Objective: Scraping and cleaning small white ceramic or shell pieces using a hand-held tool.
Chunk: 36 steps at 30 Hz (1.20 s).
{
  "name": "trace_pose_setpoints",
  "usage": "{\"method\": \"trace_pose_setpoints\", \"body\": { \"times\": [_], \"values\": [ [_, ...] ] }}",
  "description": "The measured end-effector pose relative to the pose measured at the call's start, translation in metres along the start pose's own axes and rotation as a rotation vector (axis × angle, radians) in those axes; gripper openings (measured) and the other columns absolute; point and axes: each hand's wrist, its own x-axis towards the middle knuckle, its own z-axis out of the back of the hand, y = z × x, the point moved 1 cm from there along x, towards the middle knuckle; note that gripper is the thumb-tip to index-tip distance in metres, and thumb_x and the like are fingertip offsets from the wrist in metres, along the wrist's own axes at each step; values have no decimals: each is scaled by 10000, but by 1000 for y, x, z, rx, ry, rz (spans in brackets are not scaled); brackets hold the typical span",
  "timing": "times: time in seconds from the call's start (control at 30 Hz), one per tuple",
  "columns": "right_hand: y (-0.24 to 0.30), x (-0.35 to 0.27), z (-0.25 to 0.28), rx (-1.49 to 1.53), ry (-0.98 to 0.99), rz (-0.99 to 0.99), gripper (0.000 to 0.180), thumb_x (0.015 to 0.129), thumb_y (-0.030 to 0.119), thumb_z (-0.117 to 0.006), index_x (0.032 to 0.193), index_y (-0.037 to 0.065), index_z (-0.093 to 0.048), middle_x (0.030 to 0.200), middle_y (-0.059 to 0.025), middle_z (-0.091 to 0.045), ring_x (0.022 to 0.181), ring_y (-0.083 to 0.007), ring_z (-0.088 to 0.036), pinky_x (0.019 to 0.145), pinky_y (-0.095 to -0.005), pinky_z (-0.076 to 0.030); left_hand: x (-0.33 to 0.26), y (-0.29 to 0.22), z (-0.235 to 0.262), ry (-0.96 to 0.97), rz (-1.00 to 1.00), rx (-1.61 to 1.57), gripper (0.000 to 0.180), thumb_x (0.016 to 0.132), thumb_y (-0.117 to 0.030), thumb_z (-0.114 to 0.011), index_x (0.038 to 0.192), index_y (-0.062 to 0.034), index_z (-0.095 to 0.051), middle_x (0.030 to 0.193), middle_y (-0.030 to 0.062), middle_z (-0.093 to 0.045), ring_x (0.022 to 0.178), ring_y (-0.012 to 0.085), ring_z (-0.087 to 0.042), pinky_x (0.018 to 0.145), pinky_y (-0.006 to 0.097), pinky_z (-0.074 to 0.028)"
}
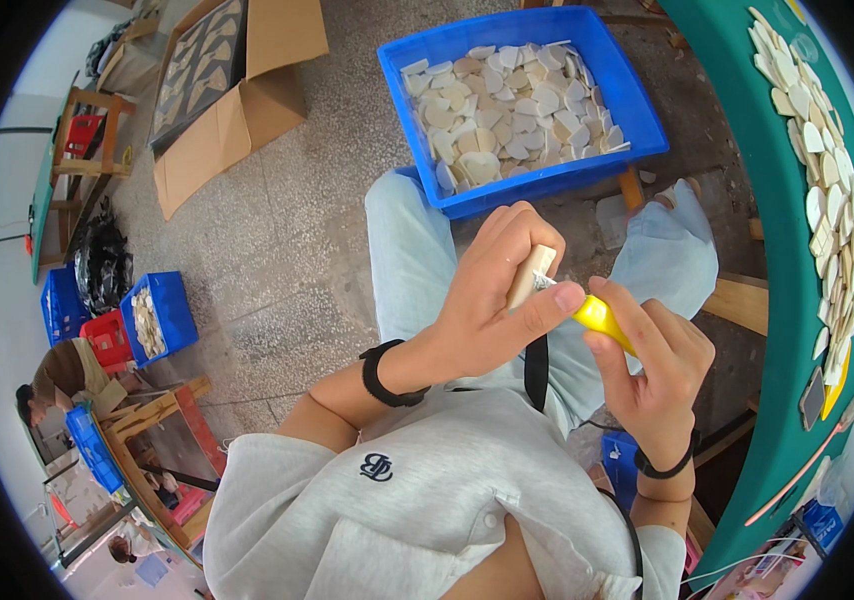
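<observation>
My left hand grips a small pale wooden piece upright in front of my chest, thumb stretched across toward the tool. My right hand holds a yellow-handled tool whose thin metal tip touches the piece near the thumb. Both hands hover over my lap in light blue trousers. Just beyond my knees a blue plastic crate is filled with several similar flat pale pieces.
A green table on the right carries a row of pale pieces and a long thin stick. An open cardboard box lies on the speckled floor at upper left. Blue and red crates and another person sit at far left.
</observation>
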Motion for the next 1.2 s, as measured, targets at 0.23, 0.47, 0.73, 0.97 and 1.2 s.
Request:
{"method": "trace_pose_setpoints", "body": {
  "times": [0.23,0.47,0.73,0.97,1.2],
  "values": [
    [1,-1,-1,-22,-2,2,362,729,249,-722,1048,95,-650,544,0,-426,409,-134,-398,384,-268,-292,-1,-1,1,-24,-23,34,276,866,-312,-561,848,-58,-456,787,46,-397,716,160,-341,654,276,-291],
    [1,-1,-4,-99,-24,17,371,733,245,-722,1066,101,-644,546,-1,-419,411,-135,-399,386,-269,-299,-3,0,0,-76,-6,72,246,853,-258,-599,813,-45,-483,730,62,-423,672,196,-361,617,301,-299],
    [-7,1,-6,110,-190,-134,316,788,162,-683,1072,33,-629,593,-50,-489,460,-149,-451,432,-250,-350,1,-2,0,83,338,-575,497,871,-564,-249,759,-108,-413,730,22,-383,636,122,-299,569,240,-250],
    [-5,-2,-3,151,-144,-164,304,800,158,-673,1070,23,-629,597,-55,-492,467,-138,-439,434,-246,-343,3,1,0,102,461,-879,436,889,-507,-320,705,-125,-418,703,-13,-377,645,86,-309,547,221,-243],
    [0,-2,-5,104,-62,-62,333,756,198,-707,1057,69,-644,561,-26,-456,426,-147,-414,397,-275,-313,-2,1,-4,63,381,-691,563,888,-637,-222,768,-119,-406,721,-6,-361,631,99,-279,571,235,-241]
  ]
}}
